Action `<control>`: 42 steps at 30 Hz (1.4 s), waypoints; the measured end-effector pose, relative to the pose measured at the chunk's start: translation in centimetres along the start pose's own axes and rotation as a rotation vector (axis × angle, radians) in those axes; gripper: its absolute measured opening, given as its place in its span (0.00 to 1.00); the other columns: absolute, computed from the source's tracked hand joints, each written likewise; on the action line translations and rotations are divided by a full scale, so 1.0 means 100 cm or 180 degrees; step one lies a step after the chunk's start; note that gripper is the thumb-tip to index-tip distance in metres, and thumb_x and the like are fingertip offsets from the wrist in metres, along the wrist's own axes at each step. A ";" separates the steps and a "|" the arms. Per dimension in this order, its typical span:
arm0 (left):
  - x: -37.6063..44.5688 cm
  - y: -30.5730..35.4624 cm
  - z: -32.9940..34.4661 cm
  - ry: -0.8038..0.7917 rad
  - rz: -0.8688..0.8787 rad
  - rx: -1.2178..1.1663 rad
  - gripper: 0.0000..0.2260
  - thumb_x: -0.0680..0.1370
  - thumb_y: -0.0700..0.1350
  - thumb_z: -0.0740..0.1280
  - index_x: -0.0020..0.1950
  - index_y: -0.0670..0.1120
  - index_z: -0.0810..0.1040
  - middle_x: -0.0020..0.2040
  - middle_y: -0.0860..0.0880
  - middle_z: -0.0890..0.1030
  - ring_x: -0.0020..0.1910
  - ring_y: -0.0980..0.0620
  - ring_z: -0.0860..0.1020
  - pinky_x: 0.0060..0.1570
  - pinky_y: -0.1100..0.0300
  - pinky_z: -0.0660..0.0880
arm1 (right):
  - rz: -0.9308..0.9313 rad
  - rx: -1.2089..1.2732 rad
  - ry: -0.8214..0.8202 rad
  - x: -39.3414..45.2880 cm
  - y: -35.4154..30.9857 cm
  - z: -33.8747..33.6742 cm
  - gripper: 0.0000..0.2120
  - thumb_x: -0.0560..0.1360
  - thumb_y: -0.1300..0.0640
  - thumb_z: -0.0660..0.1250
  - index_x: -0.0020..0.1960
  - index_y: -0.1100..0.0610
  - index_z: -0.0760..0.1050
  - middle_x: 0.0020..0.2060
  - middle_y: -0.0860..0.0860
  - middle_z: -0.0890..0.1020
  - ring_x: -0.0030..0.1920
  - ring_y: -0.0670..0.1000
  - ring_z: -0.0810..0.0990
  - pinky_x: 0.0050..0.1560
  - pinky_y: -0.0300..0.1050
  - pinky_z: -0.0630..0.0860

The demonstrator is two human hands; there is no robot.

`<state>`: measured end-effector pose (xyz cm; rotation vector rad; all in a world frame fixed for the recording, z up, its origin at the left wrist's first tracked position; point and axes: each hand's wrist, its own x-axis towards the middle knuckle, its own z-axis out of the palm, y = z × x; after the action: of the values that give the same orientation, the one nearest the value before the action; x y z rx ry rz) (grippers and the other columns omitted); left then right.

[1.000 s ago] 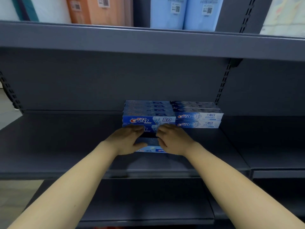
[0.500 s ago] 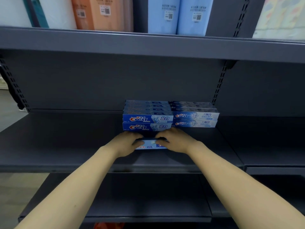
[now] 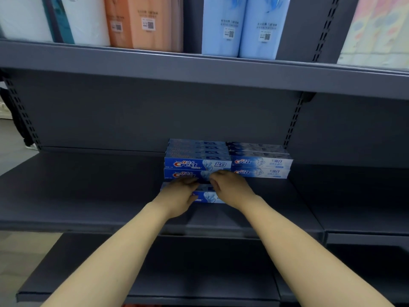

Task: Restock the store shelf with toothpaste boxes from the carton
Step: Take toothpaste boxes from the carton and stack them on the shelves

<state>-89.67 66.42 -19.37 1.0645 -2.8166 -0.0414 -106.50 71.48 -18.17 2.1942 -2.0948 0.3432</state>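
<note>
On the dark grey shelf [image 3: 88, 196] stand two stacks of toothpaste boxes: dark blue ones [image 3: 197, 163] on the left and lighter blue-white ones [image 3: 262, 162] on the right. In front of the dark blue stack lies one more blue toothpaste box [image 3: 208, 197]. My left hand [image 3: 179, 196] and my right hand [image 3: 230, 187] both grip this box from above, fingers curled over its far edge, and they cover most of it. The carton is not in view.
The shelf above [image 3: 199, 69] carries white, orange [image 3: 143, 23] and light blue packs [image 3: 243, 25]. A lower shelf board [image 3: 155, 284] sticks out below my arms. Slotted uprights [image 3: 294, 120] run down the back panel. Bare shelf lies left and right of the stacks.
My view has tipped slightly downward. Both hands stay on the front box and have pushed it a little toward the stack.
</note>
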 end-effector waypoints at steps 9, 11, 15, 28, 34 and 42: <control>-0.002 -0.013 0.019 0.0119 -0.0297 0.0827 0.28 0.83 0.50 0.54 0.78 0.44 0.46 0.79 0.47 0.47 0.77 0.49 0.46 0.75 0.55 0.46 | -0.0274 -0.0960 -0.0205 -0.027 0.020 0.024 0.30 0.82 0.52 0.55 0.78 0.56 0.45 0.78 0.51 0.47 0.78 0.52 0.44 0.71 0.45 0.35; -0.001 -0.014 0.026 0.0193 -0.0345 0.0796 0.30 0.80 0.50 0.62 0.77 0.42 0.54 0.77 0.45 0.55 0.76 0.46 0.55 0.73 0.53 0.55 | -0.0302 -0.1042 -0.0035 -0.025 0.020 0.036 0.30 0.78 0.55 0.64 0.76 0.59 0.57 0.75 0.55 0.60 0.76 0.56 0.57 0.71 0.50 0.44; 0.006 -0.022 0.036 0.0701 -0.0184 0.0836 0.35 0.52 0.48 0.84 0.56 0.38 0.82 0.55 0.42 0.83 0.53 0.44 0.82 0.48 0.48 0.78 | -0.0033 -0.1198 0.0283 -0.014 0.024 0.048 0.34 0.58 0.49 0.81 0.62 0.57 0.78 0.62 0.53 0.79 0.63 0.53 0.77 0.62 0.53 0.69; 0.035 -0.047 0.045 0.0780 -0.0192 0.1323 0.44 0.62 0.40 0.78 0.73 0.42 0.61 0.74 0.41 0.60 0.73 0.44 0.57 0.71 0.50 0.41 | 0.0425 -0.1237 0.0541 0.013 0.025 0.059 0.39 0.59 0.47 0.81 0.68 0.49 0.73 0.69 0.57 0.72 0.68 0.56 0.72 0.63 0.59 0.70; 0.042 -0.054 0.045 0.0868 -0.0002 0.1223 0.44 0.56 0.39 0.81 0.70 0.43 0.69 0.70 0.40 0.71 0.71 0.43 0.67 0.72 0.46 0.57 | 0.0436 -0.1205 0.0491 0.019 0.030 0.059 0.39 0.57 0.48 0.81 0.66 0.50 0.74 0.68 0.57 0.73 0.66 0.58 0.74 0.61 0.60 0.71; 0.040 -0.044 0.029 0.0204 -0.0181 0.1219 0.30 0.83 0.48 0.53 0.77 0.49 0.35 0.75 0.47 0.30 0.74 0.49 0.32 0.68 0.46 0.32 | 0.0569 -0.1460 -0.0378 0.017 0.013 0.031 0.29 0.83 0.47 0.51 0.77 0.44 0.37 0.76 0.52 0.33 0.76 0.53 0.35 0.74 0.56 0.35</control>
<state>-90.12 60.44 -22.12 1.1904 -2.8002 0.5363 -107.38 69.05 -20.94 1.8073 -2.1627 -0.2436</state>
